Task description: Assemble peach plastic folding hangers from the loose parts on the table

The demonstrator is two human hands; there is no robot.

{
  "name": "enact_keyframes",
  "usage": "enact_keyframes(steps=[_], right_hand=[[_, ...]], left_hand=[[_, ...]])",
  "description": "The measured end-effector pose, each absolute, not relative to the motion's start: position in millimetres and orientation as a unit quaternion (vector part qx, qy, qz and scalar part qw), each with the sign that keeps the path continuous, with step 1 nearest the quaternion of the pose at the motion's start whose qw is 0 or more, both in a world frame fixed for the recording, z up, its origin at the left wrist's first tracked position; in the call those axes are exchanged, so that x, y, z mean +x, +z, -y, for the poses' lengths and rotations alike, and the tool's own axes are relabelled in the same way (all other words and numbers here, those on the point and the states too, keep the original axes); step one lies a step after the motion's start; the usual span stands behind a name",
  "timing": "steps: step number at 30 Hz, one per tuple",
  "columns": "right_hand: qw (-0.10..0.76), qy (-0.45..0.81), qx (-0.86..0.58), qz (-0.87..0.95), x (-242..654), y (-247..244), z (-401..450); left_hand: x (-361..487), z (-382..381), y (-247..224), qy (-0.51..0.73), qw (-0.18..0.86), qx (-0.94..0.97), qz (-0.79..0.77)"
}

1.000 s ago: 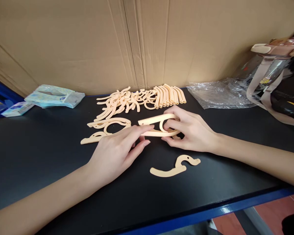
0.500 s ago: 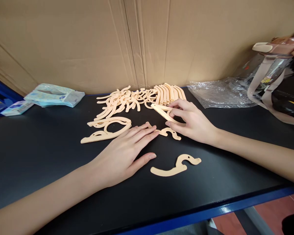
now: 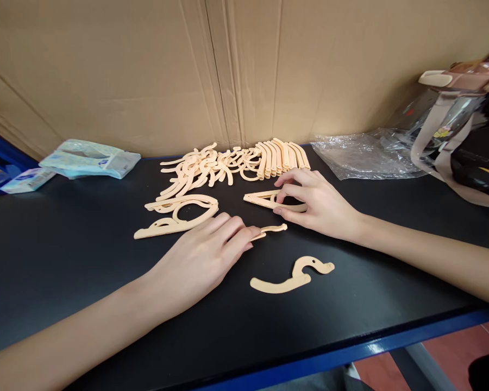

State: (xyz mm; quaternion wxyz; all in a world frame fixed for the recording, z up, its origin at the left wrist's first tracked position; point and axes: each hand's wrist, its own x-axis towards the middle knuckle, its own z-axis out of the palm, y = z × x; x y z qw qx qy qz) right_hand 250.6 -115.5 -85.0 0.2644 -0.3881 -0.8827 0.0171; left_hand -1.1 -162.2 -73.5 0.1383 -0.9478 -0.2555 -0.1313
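Low over the black table, my left hand [image 3: 212,252] is closed on a beige hook piece [image 3: 274,228], whose tip sticks out past the fingers. My right hand [image 3: 309,201] pinches a folded beige hanger [image 3: 258,199], its pointed end toward the left. In front of both lies a curved beige arm with a hook [image 3: 280,285], touched by neither hand. Beside my left hand rest folded beige hangers [image 3: 163,230]. Behind are a loose heap of beige hook pieces [image 3: 199,168] and a neat stack of curved arms [image 3: 283,155].
Tissue packs [image 3: 92,158] lie at the back left of the black table [image 3: 350,304]. A clear plastic bag [image 3: 354,157] and a bottle with a brown lid and strap [image 3: 460,81] are at the right. Cardboard [image 3: 126,76] stands behind.
My left fingers have closed round the hook piece, which is now turned nearly edge-on. My right hand has lowered the folded hanger's pointed end and shifted it slightly left.
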Motion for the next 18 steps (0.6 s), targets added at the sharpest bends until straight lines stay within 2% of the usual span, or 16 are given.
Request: enact_keyframes(steps=[4,10,18], right_hand=[[0.291,0.009,-0.376,0.88,249.3,-84.0,117.8],[0.331,-0.005,-0.342,0.88,245.7,-81.3,122.2],[0.315,0.047,-0.299,0.899,246.3,-82.7,123.5]], left_hand=[[-5.4,160.2,-74.0,-0.153,0.124,-0.93,0.31],[-6.2,157.2,-74.7,-0.157,0.032,-0.92,0.357],[-4.8,157.0,-72.1,-0.14,0.056,-0.928,0.341]])
